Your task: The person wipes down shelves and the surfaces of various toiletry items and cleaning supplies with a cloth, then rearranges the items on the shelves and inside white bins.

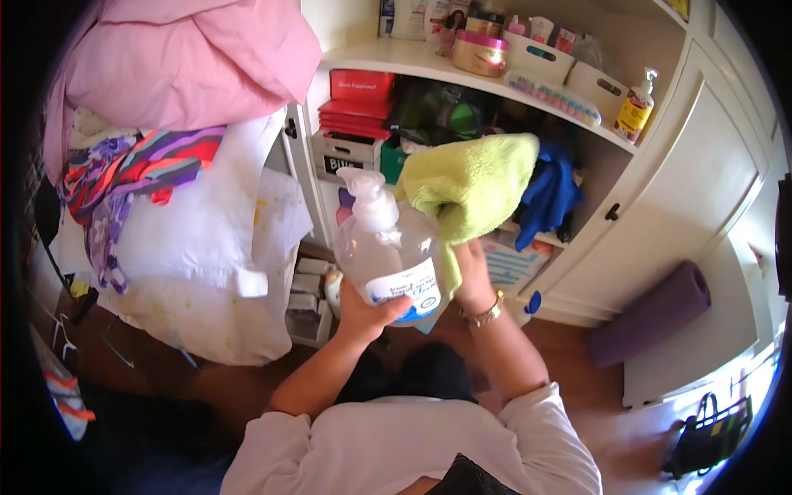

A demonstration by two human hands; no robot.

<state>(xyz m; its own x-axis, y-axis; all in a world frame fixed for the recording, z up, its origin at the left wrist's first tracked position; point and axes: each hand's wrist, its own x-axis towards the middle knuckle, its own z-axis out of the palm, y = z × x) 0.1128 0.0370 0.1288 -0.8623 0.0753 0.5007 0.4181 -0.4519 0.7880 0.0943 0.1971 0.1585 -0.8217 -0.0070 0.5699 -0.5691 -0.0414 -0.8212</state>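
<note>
The left hand's (363, 315) fingers are clamped around the lower part of a clear pump bottle (388, 260), the thumb across its label. The right hand (472, 276) holds up a yellow-green cloth (474, 186), which hides its fingers, so I cannot tell how tightly they close. Bottle and cloth are held in the air side by side, before an open cupboard; a metal-banded watch (485, 310) circles the right wrist. Beyond, a blue cloth (549, 198) hangs over the lower shelf's front edge, and red boxes (356, 106) stack toward its left end. On the upper shelf (412, 58), a yellow pump bottle (634, 109) stands near the front right corner and a pink-lidded jar (480, 54) near the front edge.
</note>
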